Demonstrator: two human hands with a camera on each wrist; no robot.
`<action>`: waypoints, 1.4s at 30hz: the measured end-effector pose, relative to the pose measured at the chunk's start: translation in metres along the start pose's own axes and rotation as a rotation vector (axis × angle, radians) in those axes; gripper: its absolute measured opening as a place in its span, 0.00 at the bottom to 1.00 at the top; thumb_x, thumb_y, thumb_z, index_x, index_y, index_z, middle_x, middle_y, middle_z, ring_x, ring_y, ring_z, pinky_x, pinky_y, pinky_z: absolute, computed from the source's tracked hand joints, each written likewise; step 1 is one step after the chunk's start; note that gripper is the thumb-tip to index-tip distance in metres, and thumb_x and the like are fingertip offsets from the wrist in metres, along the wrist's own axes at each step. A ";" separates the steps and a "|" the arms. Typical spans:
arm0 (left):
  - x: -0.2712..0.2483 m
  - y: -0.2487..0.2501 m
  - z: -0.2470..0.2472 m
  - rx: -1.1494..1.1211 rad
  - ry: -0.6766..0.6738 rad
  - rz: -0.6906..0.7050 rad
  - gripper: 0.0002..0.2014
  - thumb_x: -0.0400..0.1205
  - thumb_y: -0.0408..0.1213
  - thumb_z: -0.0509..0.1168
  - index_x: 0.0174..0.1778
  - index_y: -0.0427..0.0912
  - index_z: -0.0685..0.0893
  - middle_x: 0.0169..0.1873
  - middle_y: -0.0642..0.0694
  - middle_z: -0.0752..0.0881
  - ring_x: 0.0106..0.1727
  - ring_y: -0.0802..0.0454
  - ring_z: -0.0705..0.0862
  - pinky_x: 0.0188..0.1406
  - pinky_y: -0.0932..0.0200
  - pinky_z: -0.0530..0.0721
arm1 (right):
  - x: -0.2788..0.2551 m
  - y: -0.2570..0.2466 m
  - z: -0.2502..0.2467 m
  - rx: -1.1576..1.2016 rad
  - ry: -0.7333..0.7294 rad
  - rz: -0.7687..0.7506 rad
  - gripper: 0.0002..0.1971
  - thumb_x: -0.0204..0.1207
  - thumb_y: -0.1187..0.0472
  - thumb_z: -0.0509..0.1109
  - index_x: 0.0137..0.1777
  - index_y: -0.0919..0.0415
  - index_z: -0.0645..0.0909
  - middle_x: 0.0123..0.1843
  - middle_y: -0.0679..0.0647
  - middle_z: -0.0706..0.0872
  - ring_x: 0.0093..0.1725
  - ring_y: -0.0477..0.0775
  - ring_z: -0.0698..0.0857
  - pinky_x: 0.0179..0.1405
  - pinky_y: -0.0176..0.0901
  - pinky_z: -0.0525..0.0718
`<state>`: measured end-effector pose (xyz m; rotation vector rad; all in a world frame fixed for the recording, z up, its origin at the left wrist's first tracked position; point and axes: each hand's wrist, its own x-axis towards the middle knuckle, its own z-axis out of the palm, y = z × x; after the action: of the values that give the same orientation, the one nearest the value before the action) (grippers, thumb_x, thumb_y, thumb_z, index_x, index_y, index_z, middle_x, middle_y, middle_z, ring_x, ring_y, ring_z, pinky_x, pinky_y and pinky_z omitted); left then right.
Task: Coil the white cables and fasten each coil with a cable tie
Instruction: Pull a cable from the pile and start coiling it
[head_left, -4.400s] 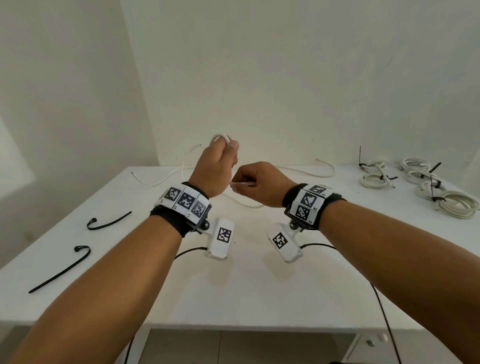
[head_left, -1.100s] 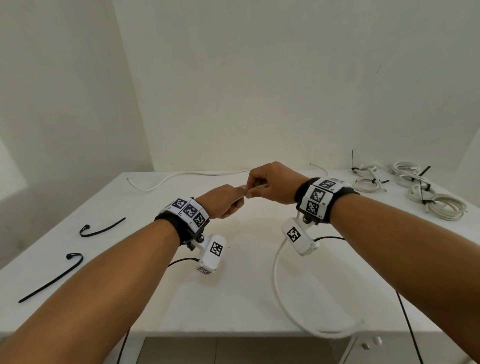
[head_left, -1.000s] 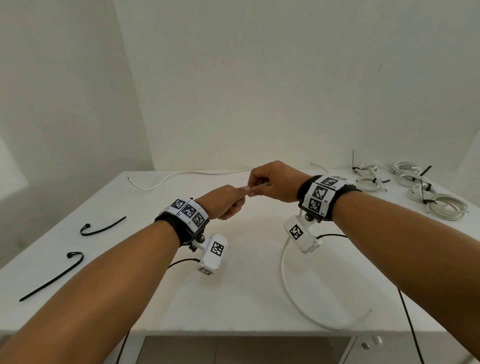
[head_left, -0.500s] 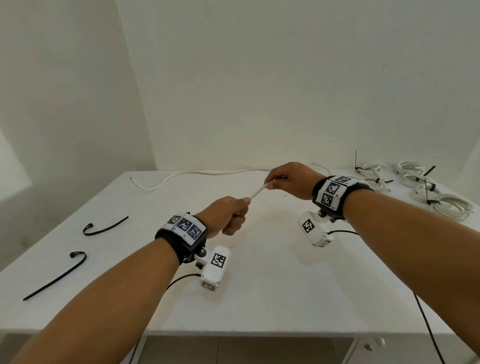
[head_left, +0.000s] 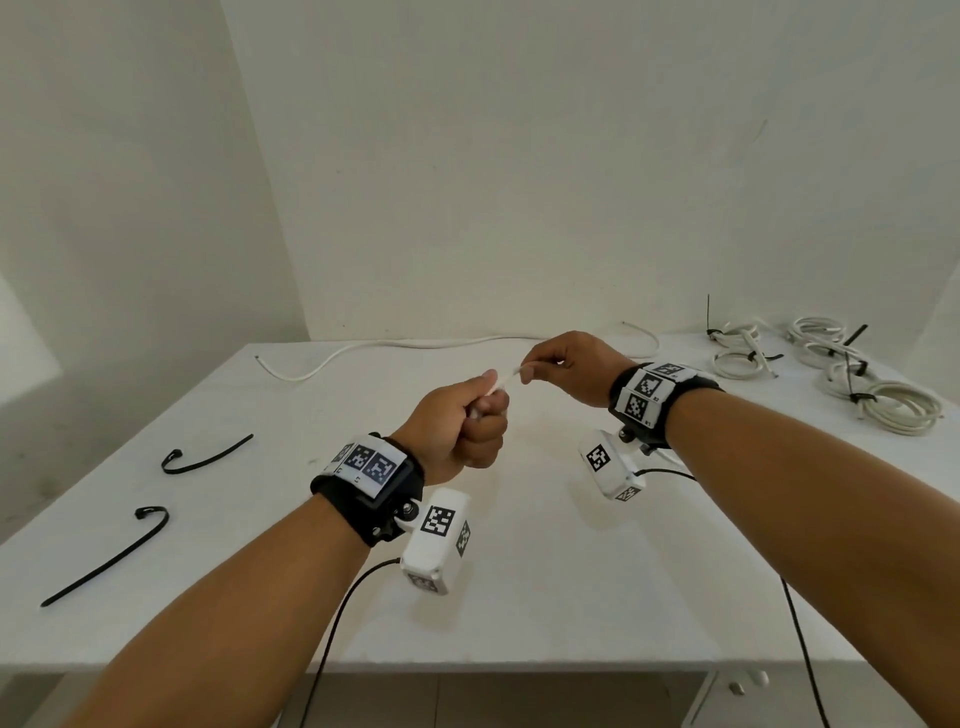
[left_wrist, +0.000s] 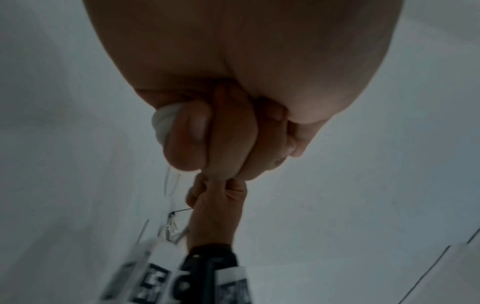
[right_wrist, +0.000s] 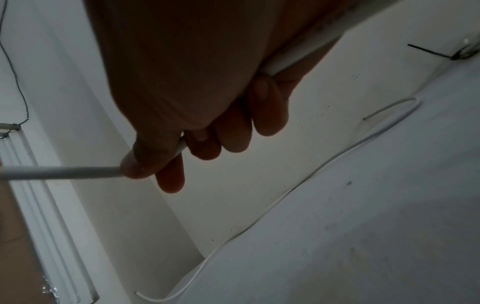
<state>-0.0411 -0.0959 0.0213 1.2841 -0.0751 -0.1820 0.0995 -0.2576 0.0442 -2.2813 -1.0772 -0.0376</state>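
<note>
My left hand (head_left: 470, 415) is a fist above the middle of the table, gripping a white cable (head_left: 503, 381); in the left wrist view white cable (left_wrist: 162, 123) bulges out beside the curled fingers (left_wrist: 197, 131). My right hand (head_left: 540, 370) pinches the same cable a short way to the right. The right wrist view shows the cable (right_wrist: 64, 172) leaving the thumb and running on across the palm. A second white cable (head_left: 415, 344) lies loose along the table's back edge.
Several tied white coils (head_left: 883, 402) with black ties lie at the back right. Two loose black cable ties (head_left: 205, 457) (head_left: 104, 553) lie at the table's left side. The white table (head_left: 519, 613) meets the wall behind.
The hands have drawn closer, so the stretch of cable between them is shorter. The loop that hung below my right hand a second ago is out of sight.
</note>
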 end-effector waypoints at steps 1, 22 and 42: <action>0.000 0.003 0.003 -0.044 -0.003 0.028 0.20 0.88 0.51 0.48 0.30 0.47 0.63 0.19 0.54 0.54 0.21 0.53 0.48 0.19 0.61 0.52 | -0.003 -0.004 0.002 0.001 -0.006 0.001 0.10 0.82 0.50 0.69 0.39 0.39 0.86 0.41 0.56 0.89 0.36 0.51 0.79 0.45 0.48 0.83; 0.033 0.006 -0.036 1.062 0.592 0.342 0.19 0.91 0.45 0.51 0.37 0.40 0.72 0.35 0.39 0.80 0.37 0.45 0.79 0.43 0.50 0.76 | -0.034 -0.058 0.023 -0.298 -0.228 -0.165 0.11 0.86 0.55 0.60 0.52 0.56 0.83 0.37 0.45 0.82 0.37 0.48 0.80 0.41 0.45 0.81; -0.002 0.018 0.014 0.342 0.135 0.143 0.24 0.91 0.53 0.45 0.31 0.46 0.61 0.22 0.52 0.56 0.21 0.55 0.53 0.20 0.63 0.54 | -0.015 -0.040 -0.031 0.062 0.058 -0.193 0.08 0.82 0.50 0.71 0.48 0.51 0.89 0.32 0.48 0.85 0.30 0.42 0.76 0.35 0.36 0.76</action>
<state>-0.0434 -0.1040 0.0428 1.6220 -0.0848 0.0434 0.0682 -0.2656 0.0858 -2.1021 -1.2474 -0.1455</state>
